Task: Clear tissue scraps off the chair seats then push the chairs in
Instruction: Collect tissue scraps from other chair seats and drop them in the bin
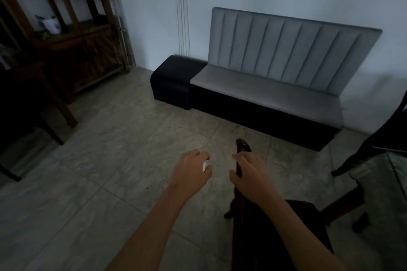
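**Two hands over a dark chair back, one holding a white scrap**

Pale marbled floor tiles point(105, 160) fill most of the dim room. Against the white wall stands a grey padded bench with a ribbed backrest and black base point(275, 81), a black block-shaped side unit point(174, 79) touching its left end. A dark wooden shelf unit point(72, 35) occupies the upper left. A dark wooden chair with a curved top rail point(242, 149) sits directly below the camera, its seat dark and hard to make out. The right hand point(251, 174) rests on that rail, fingers spread and loosely curved over it. The left hand point(191, 171) hovers just beside it, fingers curled around a small white tissue scrap point(205, 166).
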The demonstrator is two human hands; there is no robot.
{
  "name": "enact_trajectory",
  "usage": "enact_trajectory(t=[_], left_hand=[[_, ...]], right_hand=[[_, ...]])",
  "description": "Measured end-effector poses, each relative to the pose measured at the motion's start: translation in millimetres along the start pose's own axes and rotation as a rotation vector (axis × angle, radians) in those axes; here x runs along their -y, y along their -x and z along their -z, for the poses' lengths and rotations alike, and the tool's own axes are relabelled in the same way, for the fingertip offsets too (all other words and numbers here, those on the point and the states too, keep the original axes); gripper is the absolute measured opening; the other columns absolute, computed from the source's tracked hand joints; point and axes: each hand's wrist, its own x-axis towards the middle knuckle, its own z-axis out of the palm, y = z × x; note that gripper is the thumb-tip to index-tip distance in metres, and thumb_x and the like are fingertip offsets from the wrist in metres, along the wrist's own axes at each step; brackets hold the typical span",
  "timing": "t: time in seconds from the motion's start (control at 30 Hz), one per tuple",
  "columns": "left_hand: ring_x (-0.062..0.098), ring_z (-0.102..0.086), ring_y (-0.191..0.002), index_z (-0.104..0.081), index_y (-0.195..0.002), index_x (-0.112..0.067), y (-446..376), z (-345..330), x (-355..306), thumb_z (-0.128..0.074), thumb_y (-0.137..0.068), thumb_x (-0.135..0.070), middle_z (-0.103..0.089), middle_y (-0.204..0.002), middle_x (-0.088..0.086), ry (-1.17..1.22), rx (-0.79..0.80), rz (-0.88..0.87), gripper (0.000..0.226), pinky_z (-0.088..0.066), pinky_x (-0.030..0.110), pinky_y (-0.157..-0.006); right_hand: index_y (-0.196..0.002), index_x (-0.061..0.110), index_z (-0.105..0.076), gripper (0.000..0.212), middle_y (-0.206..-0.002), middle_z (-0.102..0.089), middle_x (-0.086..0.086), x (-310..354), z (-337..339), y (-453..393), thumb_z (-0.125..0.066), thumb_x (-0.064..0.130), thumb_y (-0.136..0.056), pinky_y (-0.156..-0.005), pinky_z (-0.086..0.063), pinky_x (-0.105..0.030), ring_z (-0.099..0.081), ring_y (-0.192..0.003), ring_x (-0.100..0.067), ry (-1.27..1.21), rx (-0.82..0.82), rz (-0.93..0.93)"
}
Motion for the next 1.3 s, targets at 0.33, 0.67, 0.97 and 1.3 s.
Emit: enact_trajectory(t=[0.33,0.67,0.97,1.3], left_hand=[[0.023,-0.054,-0.107,-0.063,-0.121,-0.019,-27,49,78,-0.058,-0.089,-0.032,-0.062,-0.114,0.002,0.009,0.014,-0.003,0.034,-0.05,0.04,-0.087],[0.019,-0.056,-0.096,-0.064,-0.118,-0.019,-138,41,152,-0.061,-0.088,-0.035,-0.061,-0.104,0.001,0.032,0.082,0.012,0.035,-0.05,0.035,-0.078],[0.019,-0.059,-0.093,-0.066,-0.117,-0.014,-322,11,166,-0.064,-0.087,-0.027,-0.064,-0.104,0.005,0.104,0.104,-0.069,0.032,-0.051,0.034,-0.079],[0.026,-0.062,-0.099,-0.069,-0.114,-0.01,-477,-72,108,-0.064,-0.086,-0.022,-0.067,-0.108,0.009,0.204,0.275,-0.253,0.031,-0.05,0.038,-0.085]], right_hand=[[-0.131,0.014,-0.059,0.044,-0.125,-0.064,-0.005,77,-34,-59,-0.054,0.039,-0.095,-0.093,-0.047,-0.04,-0.059,-0.111,-0.025,-0.03,-0.013,-0.02],[-0.135,0.018,-0.054,0.049,-0.131,-0.059,-0.002,78,-79,-184,-0.055,0.043,-0.092,-0.097,-0.045,-0.037,-0.055,-0.116,-0.022,-0.064,-0.036,-0.075],[-0.136,0.017,-0.054,0.052,-0.132,-0.058,-0.005,29,-78,-334,-0.058,0.041,-0.09,-0.099,-0.042,-0.038,-0.053,-0.119,-0.025,-0.13,-0.051,-0.169],[-0.125,0.009,-0.061,0.045,-0.121,-0.061,-0.013,-77,-41,-408,-0.065,0.031,-0.086,-0.091,-0.048,-0.043,-0.057,-0.11,-0.034,-0.159,-0.157,-0.512]])
